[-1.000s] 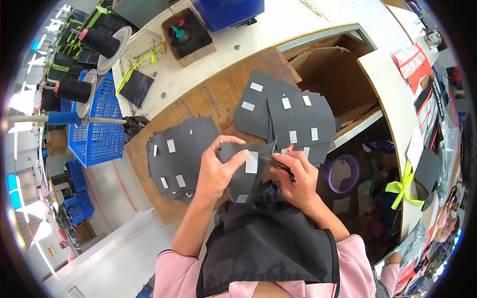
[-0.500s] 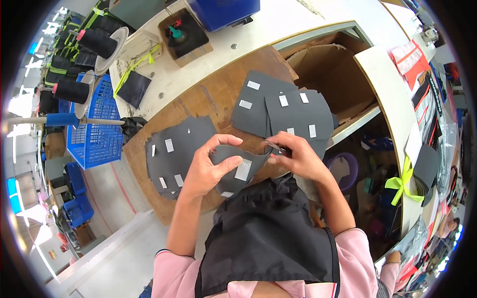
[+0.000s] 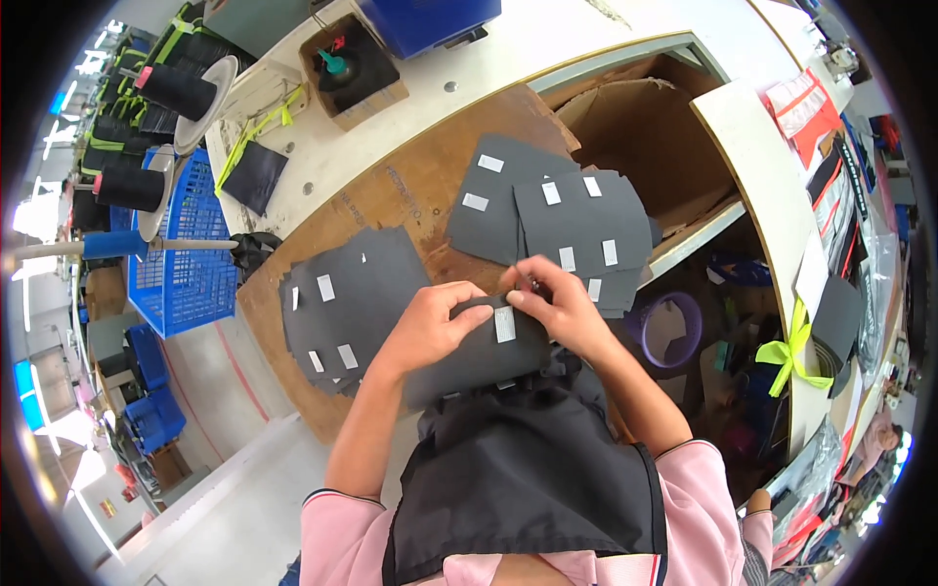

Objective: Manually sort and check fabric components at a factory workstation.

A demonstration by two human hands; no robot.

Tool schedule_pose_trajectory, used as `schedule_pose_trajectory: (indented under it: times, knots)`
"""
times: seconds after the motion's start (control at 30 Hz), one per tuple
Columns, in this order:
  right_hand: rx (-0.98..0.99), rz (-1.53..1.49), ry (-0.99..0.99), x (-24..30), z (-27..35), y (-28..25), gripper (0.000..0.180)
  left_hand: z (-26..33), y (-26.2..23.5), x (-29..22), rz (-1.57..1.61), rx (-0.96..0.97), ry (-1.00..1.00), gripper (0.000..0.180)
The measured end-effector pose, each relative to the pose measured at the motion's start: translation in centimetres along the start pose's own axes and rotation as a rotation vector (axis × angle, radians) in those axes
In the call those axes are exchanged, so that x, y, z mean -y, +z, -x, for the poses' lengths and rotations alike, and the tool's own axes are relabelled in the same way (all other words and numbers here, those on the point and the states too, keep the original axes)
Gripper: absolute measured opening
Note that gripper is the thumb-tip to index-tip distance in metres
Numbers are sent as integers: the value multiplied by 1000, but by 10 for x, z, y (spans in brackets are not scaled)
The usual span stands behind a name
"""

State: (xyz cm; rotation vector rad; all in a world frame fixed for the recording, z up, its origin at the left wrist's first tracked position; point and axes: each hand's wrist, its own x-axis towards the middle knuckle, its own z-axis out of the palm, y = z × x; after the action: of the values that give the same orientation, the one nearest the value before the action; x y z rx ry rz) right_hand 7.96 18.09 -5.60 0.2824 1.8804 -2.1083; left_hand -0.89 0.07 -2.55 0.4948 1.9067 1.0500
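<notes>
A dark grey sheet-like panel [image 3: 467,359] with a white patch [image 3: 504,324] is held in front of my apron. My left hand [image 3: 430,330] is closed on its upper edge, thumb on the near face. Beside the patch, my right hand [image 3: 567,305] pinches the same edge with thumb and fingers. A small dark piece of the metal snips seen earlier may be inside the right hand, but the fingers hide it. Similar panels with white patches lie in a left pile [image 3: 376,283] and a right pile [image 3: 583,220], both beyond my hands.
Brown board [image 3: 420,210] lies under the piles. An open cardboard box [image 3: 645,127] sits in the recess at right, above a purple basket [image 3: 672,330]. Black thread cones [image 3: 176,90] and a blue crate [image 3: 186,283] stand at left. A small box [image 3: 357,78] holds a green-tipped item.
The panel has turned and flattened, with its patch now nearer my right hand. My right hand has moved from holding snips beside the panel to pinching its edge; the snips are mostly hidden.
</notes>
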Motion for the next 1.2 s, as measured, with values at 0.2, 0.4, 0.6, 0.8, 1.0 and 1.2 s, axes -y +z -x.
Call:
schedule_pose_trajectory:
  times: [0.2, 0.4, 0.6, 0.8, 1.0, 1.2]
  knots:
    - [-436, 746, -465, 10, 44, 3, 28, 1, 7, 8, 477, 22, -97, 18]
    - [-442, 850, -571, -2, 42, 3, 34, 3, 8, -3, 583, 70, -131, 17]
    - [-493, 723, -605, -4, 39, 11, 34, 6, 7, -2, 743, 95, -149, 17]
    - [-537, 789, -610, -3, 43, 16, 34, 9, 8, -1, 697, 93, -134, 19]
    - [-566, 737, -605, -4, 44, 16, 32, 9, 8, -1, 704, 80, -163, 18]
    - [-508, 736, -533, 1, 41, 18, 27, 11, 6, -1, 660, 94, -176, 19]
